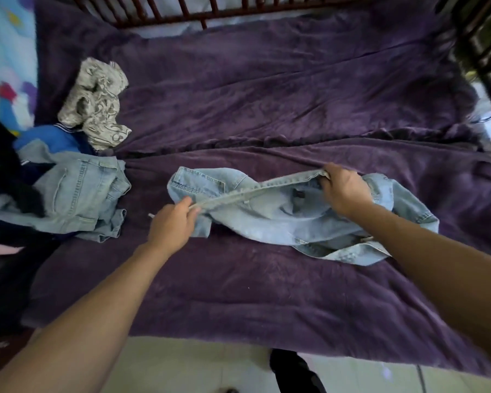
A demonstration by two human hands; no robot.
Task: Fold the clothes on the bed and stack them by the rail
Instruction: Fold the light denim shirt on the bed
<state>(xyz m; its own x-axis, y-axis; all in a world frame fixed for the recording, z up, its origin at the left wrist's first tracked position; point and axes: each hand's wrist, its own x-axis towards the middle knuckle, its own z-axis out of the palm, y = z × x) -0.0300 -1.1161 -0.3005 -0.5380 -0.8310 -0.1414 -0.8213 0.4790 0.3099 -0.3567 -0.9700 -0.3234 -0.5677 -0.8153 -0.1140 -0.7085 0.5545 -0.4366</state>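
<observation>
Over the plush purple bed [267,293], left hand [172,225] and right hand [342,188] are gripping the waistband of pale denim jeans [267,219].

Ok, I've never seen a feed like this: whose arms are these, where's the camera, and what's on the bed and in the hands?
No machine here: these are a person's bare arms, filmed by one wide-angle camera on their head, looking down at the bed. The left hand and right hand each grip an end of the band of a light denim garment lying on the purple blanket. Further left lie another denim piece, a blue garment and a crumpled grey patterned cloth. The wooden rail runs along the far side.
</observation>
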